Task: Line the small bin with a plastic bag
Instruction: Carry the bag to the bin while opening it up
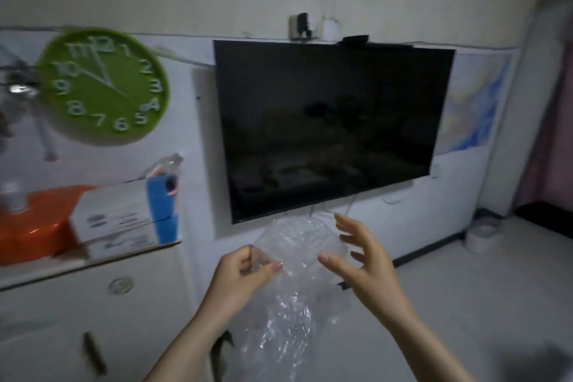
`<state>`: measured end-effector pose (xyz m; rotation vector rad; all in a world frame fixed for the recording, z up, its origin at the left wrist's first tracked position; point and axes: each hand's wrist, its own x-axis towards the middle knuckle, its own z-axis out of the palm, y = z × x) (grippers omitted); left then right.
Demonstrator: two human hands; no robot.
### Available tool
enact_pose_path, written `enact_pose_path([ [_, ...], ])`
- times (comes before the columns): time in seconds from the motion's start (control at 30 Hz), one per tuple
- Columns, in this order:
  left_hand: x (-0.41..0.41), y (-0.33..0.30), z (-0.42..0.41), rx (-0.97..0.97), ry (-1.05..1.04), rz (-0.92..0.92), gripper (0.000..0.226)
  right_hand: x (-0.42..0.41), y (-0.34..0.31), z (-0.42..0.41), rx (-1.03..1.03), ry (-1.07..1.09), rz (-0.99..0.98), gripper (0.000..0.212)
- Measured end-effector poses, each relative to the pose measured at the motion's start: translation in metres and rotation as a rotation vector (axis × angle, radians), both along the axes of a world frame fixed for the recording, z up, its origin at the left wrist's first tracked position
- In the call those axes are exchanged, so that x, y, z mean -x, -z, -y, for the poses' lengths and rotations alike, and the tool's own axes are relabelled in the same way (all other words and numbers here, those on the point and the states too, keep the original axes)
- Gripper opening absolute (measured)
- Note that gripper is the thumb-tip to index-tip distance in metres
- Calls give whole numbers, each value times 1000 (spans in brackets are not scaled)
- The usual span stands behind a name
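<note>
Two hands are up in front of us, with the clear plastic bag (297, 273) between them, held at chest height before the dark television (325, 121). The bag hangs with its long axis running up and down, its mouth at the top and its crumpled body trailing below. Our left hand (245, 273) is closed in a pinch on the bag's upper edge, thumb against the fingers. Our right hand (362, 260) is spread wide, fingers apart, just beside the bag's far rim; we cannot tell whether it touches the film. The small bin (482, 237) stands on the floor by the wall, well apart, ahead and to our right, so the right hand is the nearer. We judge the mouth needs opening before the bag goes to the bin.
</note>
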<state>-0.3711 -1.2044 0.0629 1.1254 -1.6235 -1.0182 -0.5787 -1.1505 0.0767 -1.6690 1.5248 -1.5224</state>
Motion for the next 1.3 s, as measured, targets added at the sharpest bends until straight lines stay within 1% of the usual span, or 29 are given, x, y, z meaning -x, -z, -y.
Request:
enact_pose_path([
  [0.07,14,-2,45,-7,43,-45,24,16,10,25,-79,87,55,96],
  [0.1,21,-4,67,-10,55,-73,24,24,17,36,-122,139,88,104],
  [0.13,29,-6,86,-12,72,-104,35,32,23,47,-172,183,134,107],
  [0.17,40,-7,105,-18,97,-136,43,40,30,58,-226,211,198,107],
  [0.2,52,-7,123,-33,124,-154,43,48,36,69,-273,225,272,101],
  [0.23,68,-7,138,-45,158,-161,38,56,43,80,-295,232,346,92],
  [0.3,101,-4,164,-50,235,-165,29,77,54,99,-282,273,438,66],
  [0.4,149,6,202,-17,313,-122,39,113,62,126,-188,378,430,25],
  [0.43,164,8,215,-12,329,-102,41,127,64,135,-149,412,430,13],
  [0.47,180,11,227,-2,339,-82,42,143,66,144,-116,452,437,9],
  [0.57,230,20,269,66,344,-35,45,196,68,174,-44,557,445,16],
  [0.67,285,22,313,112,369,6,51,255,66,212,10,584,385,14],
  [0.73,327,19,348,110,410,17,51,299,61,243,22,593,324,12],
  [0.83,389,13,397,76,464,41,62,367,52,284,34,625,282,14],
  [0.93,446,13,442,92,457,71,50,433,44,315,34,687,256,13],
  [1.07,521,21,494,90,477,102,42,514,43,343,61,788,253,16],
  [1.17,584,31,534,68,567,135,31,574,45,359,87,914,223,16],
  [1.3,673,47,593,50,708,179,30,650,44,385,151,1103,176,16],
])
